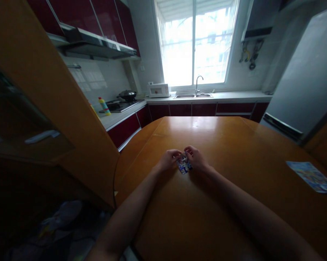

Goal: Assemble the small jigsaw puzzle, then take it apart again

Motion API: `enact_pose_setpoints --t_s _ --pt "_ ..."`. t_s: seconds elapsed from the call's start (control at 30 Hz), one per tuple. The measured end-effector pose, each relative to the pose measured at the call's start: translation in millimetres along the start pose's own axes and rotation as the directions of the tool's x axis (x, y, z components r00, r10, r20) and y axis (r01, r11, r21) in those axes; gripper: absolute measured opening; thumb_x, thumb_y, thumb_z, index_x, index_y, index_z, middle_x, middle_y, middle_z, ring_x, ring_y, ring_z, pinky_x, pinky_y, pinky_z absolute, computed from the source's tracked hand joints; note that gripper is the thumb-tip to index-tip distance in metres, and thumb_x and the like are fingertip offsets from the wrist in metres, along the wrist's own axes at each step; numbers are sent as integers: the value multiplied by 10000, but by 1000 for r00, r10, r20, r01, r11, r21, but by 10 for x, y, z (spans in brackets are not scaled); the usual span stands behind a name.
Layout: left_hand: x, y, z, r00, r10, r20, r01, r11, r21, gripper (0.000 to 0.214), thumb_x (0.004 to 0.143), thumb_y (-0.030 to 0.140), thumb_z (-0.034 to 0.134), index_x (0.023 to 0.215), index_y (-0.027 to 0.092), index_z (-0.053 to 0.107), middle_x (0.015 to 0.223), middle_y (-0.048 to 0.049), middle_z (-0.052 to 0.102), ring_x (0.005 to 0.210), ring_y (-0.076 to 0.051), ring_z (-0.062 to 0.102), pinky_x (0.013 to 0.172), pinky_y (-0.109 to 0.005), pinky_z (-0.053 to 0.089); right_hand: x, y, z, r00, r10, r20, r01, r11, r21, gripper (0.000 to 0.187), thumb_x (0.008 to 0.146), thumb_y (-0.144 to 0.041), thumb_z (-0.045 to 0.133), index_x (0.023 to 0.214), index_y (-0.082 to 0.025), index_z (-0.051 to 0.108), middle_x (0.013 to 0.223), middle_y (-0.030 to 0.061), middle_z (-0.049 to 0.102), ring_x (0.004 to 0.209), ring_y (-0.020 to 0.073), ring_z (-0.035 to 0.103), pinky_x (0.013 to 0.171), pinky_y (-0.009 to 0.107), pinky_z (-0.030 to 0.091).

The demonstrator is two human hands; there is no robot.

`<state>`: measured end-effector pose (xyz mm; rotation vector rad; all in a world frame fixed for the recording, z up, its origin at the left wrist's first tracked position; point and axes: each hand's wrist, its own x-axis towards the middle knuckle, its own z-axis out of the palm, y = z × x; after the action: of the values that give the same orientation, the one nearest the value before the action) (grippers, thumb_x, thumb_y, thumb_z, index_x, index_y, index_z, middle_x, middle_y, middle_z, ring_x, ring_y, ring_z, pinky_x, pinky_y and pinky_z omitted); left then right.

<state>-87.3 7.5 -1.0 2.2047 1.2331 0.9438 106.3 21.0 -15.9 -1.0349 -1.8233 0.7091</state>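
A small flat printed piece (184,166), patterned in blue, white and dark colours, is between my hands over the middle of the wooden table (223,152). Its exact kind is too small to make out. My left hand (170,158) is closed at its upper left edge, thumb and fingertips together. On the opposite side, my right hand (197,158) pinches the upper right edge with bent fingers. The fingertips of both hands nearly meet and partly cover the top of the piece.
A colourful printed sheet or packet (312,175) lies at the table's right. Beyond stand a counter with a sink (193,96), a white microwave (158,90), a wok (128,95) and a yellow bottle (104,106). A wooden cabinet (71,108) borders the left; a fridge (301,72) stands right.
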Motion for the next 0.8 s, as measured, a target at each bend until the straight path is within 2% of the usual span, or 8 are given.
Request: enact_pose_setpoints --t_s 0.13,0.27,0.37,0.47,0.57,0.67,0.8 --pt "-7 -13 -9 1000 -7 -18 6 999 -49 163 879 238 636 930 129 747 840 -75 732 729 -166 653 673 -243 502 -35 5 28 1000 -14 18 13 999 43 150 827 -215 608 942 -178 698 796 28 698 683 152 630 614 246 472" --pt "1 -2 -21 1000 -2 -7 2 995 -104 197 901 261 611 984 135 738 859 -70 737 737 -166 671 691 -248 520 -42 1 19 1000 -9 -6 9 999 52 150 844 -270 605 807 -171 712 731 30 700 664 160 622 614 259 463" --pt "12 11 -35 1000 10 -10 -11 992 -122 231 912 285 604 1035 149 744 911 -74 733 800 -169 674 748 -260 530 -28 -1 -7 999 0 -48 3 999 45 178 859 -257 568 826 -166 717 746 38 704 684 167 624 637 272 467" --pt "22 15 -44 1000 13 -8 -14 992 -128 230 923 284 585 974 152 766 945 -87 723 847 -171 669 784 -268 530 -17 6 -21 997 -4 -75 6 999 35 179 855 -229 553 854 -168 722 830 57 718 752 177 637 694 287 483" --pt "26 7 -46 1000 -15 -8 14 991 -133 218 916 245 577 979 142 758 928 -92 728 825 -165 665 770 -271 535 -18 23 -14 997 4 -79 -1 999 34 178 846 -208 552 886 -180 723 875 59 729 787 179 649 724 293 492" --pt "24 -5 -53 998 -54 -13 52 989 -141 208 883 224 611 1022 135 739 935 -90 735 792 -159 667 738 -266 541 -27 44 -5 996 23 -88 -19 999 43 201 851 -228 551 957 -181 716 834 46 728 746 174 651 699 289 485" --pt "22 -14 -79 995 -100 -16 96 982 -163 217 855 226 631 1020 125 732 850 -76 738 732 -153 671 683 -244 538 -17 79 -9 995 36 -93 -30 998 63 174 839 -285 574 849 -174 708 774 34 713 720 168 640 674 274 472"
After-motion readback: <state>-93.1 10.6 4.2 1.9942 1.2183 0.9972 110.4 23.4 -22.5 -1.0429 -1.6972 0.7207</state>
